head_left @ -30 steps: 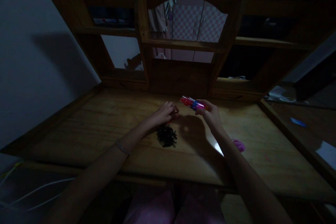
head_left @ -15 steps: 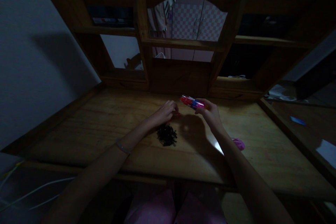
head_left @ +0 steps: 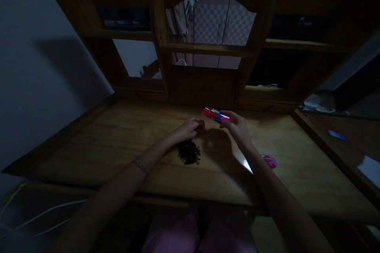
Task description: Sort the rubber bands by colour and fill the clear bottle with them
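My right hand grips a clear plastic tube-shaped container with red, blue and pink contents. It is held tilted above the desk, its red end towards the left. On the desktop, my left hand has its fingers curled together and pointing down. A trace of red shows by its fingertips, but what they hold is hidden. Just below that hand lies a pile of small black pieces, too dark to name. A thin bracelet circles the left wrist.
The wooden desk has a shelf unit rising along its back. A pink item lies beside my right forearm, near a bright reflection. To the right, a side surface bears a blue card and white paper. White cables hang lower left.
My left hand has shifted slightly right and down, and its fingers now cover most of the red bits seen there before. The container in my right hand has barely moved.
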Motion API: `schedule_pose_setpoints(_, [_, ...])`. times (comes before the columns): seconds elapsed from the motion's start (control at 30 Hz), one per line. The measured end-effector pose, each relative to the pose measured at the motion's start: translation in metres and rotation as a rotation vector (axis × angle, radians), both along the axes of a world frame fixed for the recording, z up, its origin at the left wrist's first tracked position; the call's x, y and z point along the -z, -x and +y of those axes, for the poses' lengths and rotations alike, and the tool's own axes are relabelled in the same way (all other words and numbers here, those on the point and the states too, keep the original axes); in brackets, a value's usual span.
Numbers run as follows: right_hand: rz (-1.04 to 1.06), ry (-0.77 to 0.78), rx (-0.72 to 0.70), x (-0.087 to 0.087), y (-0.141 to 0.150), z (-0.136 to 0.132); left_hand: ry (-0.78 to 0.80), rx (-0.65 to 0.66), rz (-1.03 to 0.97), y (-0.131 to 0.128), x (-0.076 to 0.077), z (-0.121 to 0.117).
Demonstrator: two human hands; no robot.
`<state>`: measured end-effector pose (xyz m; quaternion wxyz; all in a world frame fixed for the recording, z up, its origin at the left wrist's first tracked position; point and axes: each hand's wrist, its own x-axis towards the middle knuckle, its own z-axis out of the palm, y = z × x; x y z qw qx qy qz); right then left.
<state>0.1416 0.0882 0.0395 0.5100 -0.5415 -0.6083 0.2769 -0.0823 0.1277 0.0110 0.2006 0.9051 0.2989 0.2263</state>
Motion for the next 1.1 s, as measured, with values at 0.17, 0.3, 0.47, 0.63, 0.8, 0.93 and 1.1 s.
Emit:
schedule_pose_setpoints(0.17, [-0.018,-0.005,0.011,0.000,-0.001,0.000,-0.021,-0.017,-0.061,0.004,0.007,0.003])
schedule_pose_setpoints(0.3, [-0.027,-0.010,0.012,0.002,-0.002,0.001,0.008,-0.129,-0.139,0.005,0.007,0.005])
schedule_pose_setpoints(0.47, [-0.037,-0.003,0.003,0.004,-0.003,0.002,0.236,-0.269,-0.497,0.006,-0.008,0.010])
schedule_pose_setpoints(0.63, [-0.102,-0.002,-0.015,0.002,-0.002,0.002,0.359,-0.217,-0.703,0.011,-0.022,0.012])
schedule_pose_setpoints(0.8, [-0.162,-0.018,-0.046,0.001,0.000,0.001,0.379,-0.174,-0.664,0.012,-0.026,0.004])
schedule_pose_setpoints(0.93, [-0.186,-0.047,-0.086,0.001,0.002,-0.001,0.322,-0.234,-0.669,0.010,-0.028,-0.001])
schedule_pose_setpoints(1.1, [-0.197,-0.058,-0.097,0.001,0.006,-0.002,0.210,-0.302,-0.712,0.005,-0.032,-0.008])
